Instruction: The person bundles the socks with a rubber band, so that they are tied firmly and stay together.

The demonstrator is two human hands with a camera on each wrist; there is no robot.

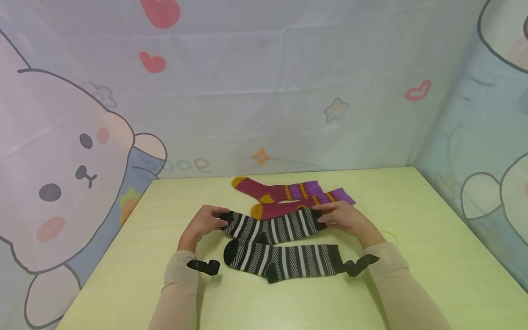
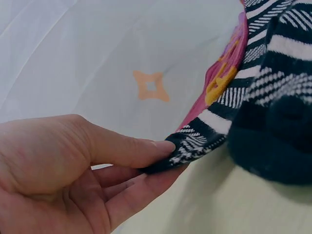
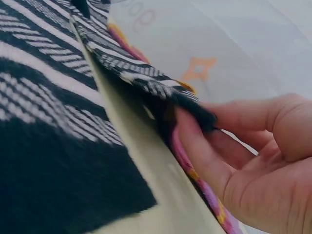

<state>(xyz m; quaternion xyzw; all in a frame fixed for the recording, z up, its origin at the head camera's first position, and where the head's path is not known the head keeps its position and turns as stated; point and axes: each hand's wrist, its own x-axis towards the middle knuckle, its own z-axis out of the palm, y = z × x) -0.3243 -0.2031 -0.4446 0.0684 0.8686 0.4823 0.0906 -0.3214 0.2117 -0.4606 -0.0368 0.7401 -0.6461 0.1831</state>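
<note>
Two black-and-white striped socks lie one behind the other. My left hand (image 1: pixel 205 221) pinches the toe of the rear striped sock (image 1: pixel 284 228); in the left wrist view, the thumb of that hand (image 2: pixel 92 170) is on top of the dark tip (image 2: pixel 187 148). The cuff of the same sock is pinched by my right hand (image 1: pixel 344 217). Seen from the right wrist, the cuff (image 3: pixel 195 111) is raised off the table between thumb and fingers of the hand (image 3: pixel 258 151). Nearer to me, the front striped sock (image 1: pixel 303 261) lies flat, touched by neither hand.
Behind the striped socks lie two maroon socks with yellow heels and purple cuffs, one farther back (image 1: pixel 272 191) and one (image 1: pixel 284 208) partly covered by the rear striped sock. The pale yellow table (image 1: pixel 136 275) meets a printed cloth backdrop (image 1: pixel 247 114). A thin yellow loop lies at right.
</note>
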